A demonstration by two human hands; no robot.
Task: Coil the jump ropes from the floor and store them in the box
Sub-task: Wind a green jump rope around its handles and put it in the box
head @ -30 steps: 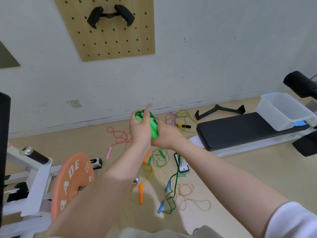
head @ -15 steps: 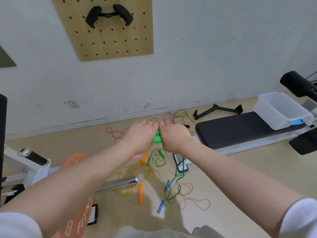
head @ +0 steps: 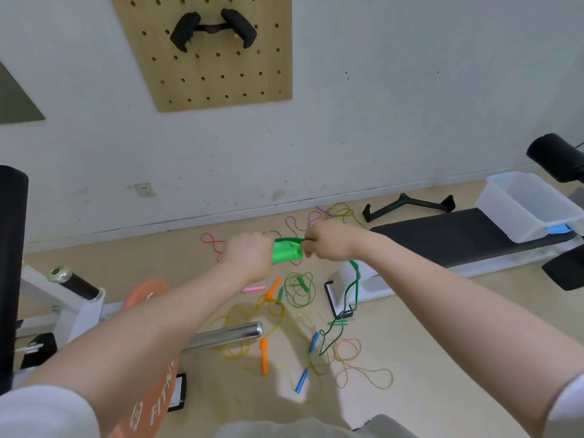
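Your green jump rope is held chest-high above the floor, its cord trailing down to your right. Your left hand grips the handles, fingers curled around them; your right hand pinches the cord. The clear box sits on the bench, far right.

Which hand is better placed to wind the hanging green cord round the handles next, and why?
Right. The right hand already pinches the green cord where it leaves the handles, its slack trailing below that wrist. The left hand grips the handles, so it probably serves best as anchor.
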